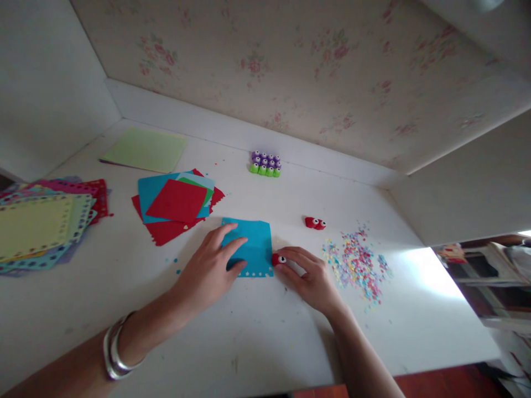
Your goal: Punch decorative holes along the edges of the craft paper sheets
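Observation:
A blue paper sheet [254,246] lies flat on the white table, with a row of small star-like holes along its near edge. My left hand [211,260] rests on the sheet's left part, fingers spread and holding nothing. At the sheet's right edge, near the lower right corner, a small red craft punch [277,259] with an eye-like dot is pinched in my right hand [307,275]. Whether the paper sits in the punch's slot cannot be made out. Two more red punches [315,223] stand side by side beyond my right hand.
Purple and green punches [265,163] stand in rows near the back wall. Coloured confetti [360,265] is scattered at the right. Red, blue and green papers [178,200] overlap behind my left hand. Punched sheets [35,226] are piled far left, with pale green paper [145,149] behind.

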### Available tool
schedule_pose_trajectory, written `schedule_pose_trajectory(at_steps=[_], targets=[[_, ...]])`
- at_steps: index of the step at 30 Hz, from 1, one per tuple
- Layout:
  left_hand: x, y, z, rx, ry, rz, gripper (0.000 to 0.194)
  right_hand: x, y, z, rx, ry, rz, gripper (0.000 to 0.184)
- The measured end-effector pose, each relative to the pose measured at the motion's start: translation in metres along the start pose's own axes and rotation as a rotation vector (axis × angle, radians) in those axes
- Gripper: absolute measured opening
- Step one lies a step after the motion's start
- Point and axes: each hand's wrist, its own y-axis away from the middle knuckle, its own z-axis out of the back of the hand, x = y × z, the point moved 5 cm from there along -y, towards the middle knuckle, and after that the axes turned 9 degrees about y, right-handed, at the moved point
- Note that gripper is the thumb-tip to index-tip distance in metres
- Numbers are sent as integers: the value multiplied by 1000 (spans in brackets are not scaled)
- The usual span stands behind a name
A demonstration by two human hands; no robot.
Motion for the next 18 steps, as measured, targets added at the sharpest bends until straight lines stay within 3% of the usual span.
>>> schedule_pose_trajectory(at_steps=[4, 9, 18], targets=[[3, -1, 4, -70, 71, 82, 50, -1, 0, -1, -1, 9, -12, 18], [14, -2, 1, -53, -64, 138, 75, 0, 0, -4, 9, 14, 29, 18], [12, -2, 0, -2, -14, 143, 74, 5, 0, -1, 10, -52, 13, 18]])
